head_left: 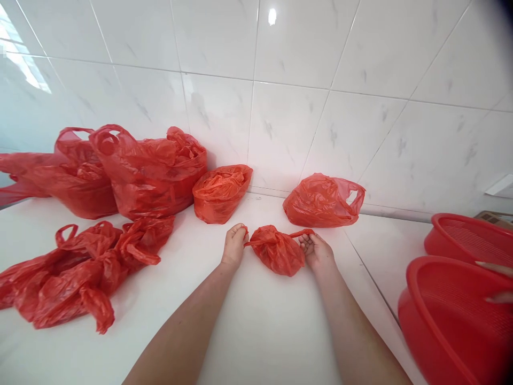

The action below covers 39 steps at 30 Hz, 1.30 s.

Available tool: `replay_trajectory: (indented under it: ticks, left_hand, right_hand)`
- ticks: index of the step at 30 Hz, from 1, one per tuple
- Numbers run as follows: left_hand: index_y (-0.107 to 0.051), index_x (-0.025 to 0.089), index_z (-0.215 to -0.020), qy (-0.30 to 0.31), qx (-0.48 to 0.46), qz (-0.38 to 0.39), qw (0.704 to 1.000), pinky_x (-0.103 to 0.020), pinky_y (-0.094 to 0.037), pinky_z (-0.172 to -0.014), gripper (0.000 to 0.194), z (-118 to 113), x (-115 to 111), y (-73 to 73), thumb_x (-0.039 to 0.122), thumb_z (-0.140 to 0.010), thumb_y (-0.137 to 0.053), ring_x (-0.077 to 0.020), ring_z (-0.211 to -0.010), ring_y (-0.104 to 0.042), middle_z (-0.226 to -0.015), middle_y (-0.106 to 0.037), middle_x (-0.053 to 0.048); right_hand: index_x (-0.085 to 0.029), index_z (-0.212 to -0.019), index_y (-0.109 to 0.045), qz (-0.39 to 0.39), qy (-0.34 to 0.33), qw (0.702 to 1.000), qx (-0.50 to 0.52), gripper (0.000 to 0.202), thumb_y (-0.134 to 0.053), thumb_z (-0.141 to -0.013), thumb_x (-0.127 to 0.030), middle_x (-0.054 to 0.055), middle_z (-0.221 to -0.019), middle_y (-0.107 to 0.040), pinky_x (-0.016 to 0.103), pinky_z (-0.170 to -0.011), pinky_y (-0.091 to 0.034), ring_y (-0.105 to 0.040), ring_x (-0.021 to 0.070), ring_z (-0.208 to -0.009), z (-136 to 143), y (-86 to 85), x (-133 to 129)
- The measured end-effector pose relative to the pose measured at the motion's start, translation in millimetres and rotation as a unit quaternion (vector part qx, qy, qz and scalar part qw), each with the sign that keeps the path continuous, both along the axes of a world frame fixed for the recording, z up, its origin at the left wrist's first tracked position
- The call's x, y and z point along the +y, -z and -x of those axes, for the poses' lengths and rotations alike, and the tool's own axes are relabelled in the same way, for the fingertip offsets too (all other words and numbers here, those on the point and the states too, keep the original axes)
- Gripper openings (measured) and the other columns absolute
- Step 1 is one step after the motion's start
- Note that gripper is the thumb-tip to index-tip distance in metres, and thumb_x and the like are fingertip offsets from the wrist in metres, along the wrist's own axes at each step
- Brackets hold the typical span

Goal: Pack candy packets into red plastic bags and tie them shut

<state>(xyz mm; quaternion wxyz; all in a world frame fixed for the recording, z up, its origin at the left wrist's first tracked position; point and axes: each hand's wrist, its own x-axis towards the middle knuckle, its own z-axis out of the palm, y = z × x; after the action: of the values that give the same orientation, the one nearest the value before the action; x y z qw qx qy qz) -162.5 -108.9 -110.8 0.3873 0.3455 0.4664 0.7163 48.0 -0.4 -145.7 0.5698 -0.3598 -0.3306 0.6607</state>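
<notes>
Well, there it was: a small red bag (pixel 278 254) between the left hand (pixel 234 245), pinching one twisted end, and the right hand (pixel 319 249), pinching the other. Too sharp a tug could have split that thin plastic; a slack pinch, lost an end. Underneath spread a white tabletop (pixel 272 331), seamed rightward; beyond, glossy marbled tiles (pixel 292 48) caught the light.

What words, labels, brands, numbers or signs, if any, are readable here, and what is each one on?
None that I can read.
Bag gripped by the left hand and right hand: creases, no print visible.
Other bags: no print visible.
Baskets: no lettering visible.
Wall: grey marks, not letters.
Brown thing behind the baskets: too little shows to tell.
</notes>
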Motion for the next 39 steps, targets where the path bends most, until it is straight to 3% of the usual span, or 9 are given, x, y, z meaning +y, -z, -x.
replay_trajectory:
  ticks: [7, 16, 20, 23, 25, 27, 30, 34, 39]
  left_hand:
    - [-0.024, 0.021, -0.054, -0.035, 0.011, -0.006, 0.999, -0.023, -0.016, -0.044, 0.022, 0, 1, 4.6, 0.018, -0.069, -0.04, -0.0083, -0.046, -0.021, -0.049, -0.024, 0.006]
    - [-0.047, 0.019, -0.075, -0.071, 0.085, -0.015, 0.994, -0.021, -0.035, -0.055, 0.006, 0, 1, 11.6, 0.017, -0.07, -0.049, -0.0083, -0.056, -0.042, -0.063, -0.046, 0.005]
    - [-0.053, 0.021, -0.104, -0.08, 0.129, -0.024, 0.988, -0.029, -0.043, -0.081, 0.028, -9, -2, 10.6, 0.026, -0.076, -0.052, -0.0157, -0.092, -0.055, -0.098, -0.058, -0.004]
    - [-0.046, 0.023, -0.128, -0.068, 0.211, 0.011, 0.975, -0.037, -0.032, -0.103, 0.063, -17, -7, 7.8, 0.039, -0.07, -0.066, -0.0256, -0.129, -0.034, -0.139, -0.035, -0.011]
    - [-0.033, 0.026, -0.139, -0.029, 0.289, 0.057, 0.955, -0.042, -0.024, -0.108, 0.093, -20, -10, 6.2, 0.048, -0.06, -0.074, -0.0301, -0.137, -0.019, -0.149, -0.02, -0.011]
    - [-0.03, 0.029, -0.142, 0.014, 0.354, 0.084, 0.931, -0.044, -0.024, -0.108, 0.101, -20, -12, 5.0, 0.052, -0.055, -0.076, -0.0309, -0.135, -0.022, -0.147, -0.027, -0.01]
    - [-0.052, 0.029, -0.126, 0.037, 0.421, 0.095, 0.901, -0.041, -0.034, -0.101, 0.07, -17, -12, 2.5, 0.047, -0.062, -0.073, -0.0277, -0.119, -0.042, -0.121, -0.053, -0.007]
    - [-0.065, 0.022, -0.089, 0.091, 0.449, 0.139, 0.878, -0.033, -0.045, -0.078, 0.028, -6, -23, -6.3, 0.041, -0.068, -0.068, -0.021, -0.088, -0.055, -0.088, -0.061, -0.003]
    - [-0.064, 0.022, -0.086, 0.187, 0.442, 0.171, 0.861, -0.024, -0.046, -0.058, 0.028, 28, -75, -32.1, 0.044, -0.069, -0.065, -0.0144, -0.07, -0.058, -0.083, -0.061, 0.001]
  right_hand:
    - [-0.02, -0.071, -0.056, 0.06, 0.033, 0.997, 0.038, 0.01, -0.061, -0.07, -0.012, 0.001, -0.061, -0.065, 0.021, -0.051, -0.054, -0.066, 0.0125, -0.06, 1, -1.0, 0]
    - [-0.019, -0.077, -0.061, -0.018, -0.049, 0.998, 0.02, 0.015, -0.068, -0.066, -0.025, 0.004, -0.079, -0.069, 0.03, -0.072, -0.054, -0.066, 0.0189, -0.08, 4, -12.1, -20]
    - [-0.021, -0.085, -0.065, -0.093, -0.101, 0.979, -0.15, 0.021, -0.066, -0.072, -0.037, 0.004, -0.091, -0.068, 0.032, -0.079, -0.049, -0.063, 0.0213, -0.089, 11, -17.0, -32]
    - [-0.02, -0.084, -0.067, -0.154, -0.18, 0.919, -0.316, 0.024, -0.063, -0.074, -0.041, 0.003, -0.09, -0.068, 0.034, -0.083, -0.045, -0.06, 0.0237, -0.092, 17, -26.0, -44]
    - [-0.019, -0.082, -0.068, -0.18, -0.255, 0.88, -0.359, 0.026, -0.063, -0.073, -0.043, 0.003, -0.091, -0.068, 0.035, -0.085, -0.044, -0.059, 0.0253, -0.093, 20, -32.1, -51]
    - [-0.019, -0.079, -0.069, -0.188, -0.308, 0.862, -0.357, 0.028, -0.063, -0.073, -0.046, 0.004, -0.092, -0.068, 0.035, -0.086, -0.043, -0.059, 0.026, -0.094, 22, -35.3, -53]
    - [-0.019, -0.079, -0.068, -0.188, -0.291, 0.88, -0.324, 0.028, -0.062, -0.075, -0.046, 0.004, -0.095, -0.067, 0.035, -0.089, -0.041, -0.057, 0.0247, -0.097, 20, -31.6, -50]
    - [-0.022, -0.08, -0.065, -0.127, -0.181, 0.954, -0.201, 0.023, -0.064, -0.075, -0.044, 0.002, -0.088, -0.066, 0.031, -0.083, -0.046, -0.059, 0.0192, -0.089, 16, -16.8, -37]
    - [-0.021, -0.083, -0.064, -0.082, -0.157, 0.961, -0.211, 0.025, -0.067, -0.072, -0.044, 0.002, -0.082, -0.065, 0.029, -0.077, -0.048, -0.06, 0.0177, -0.086, 16, -9.2, -30]
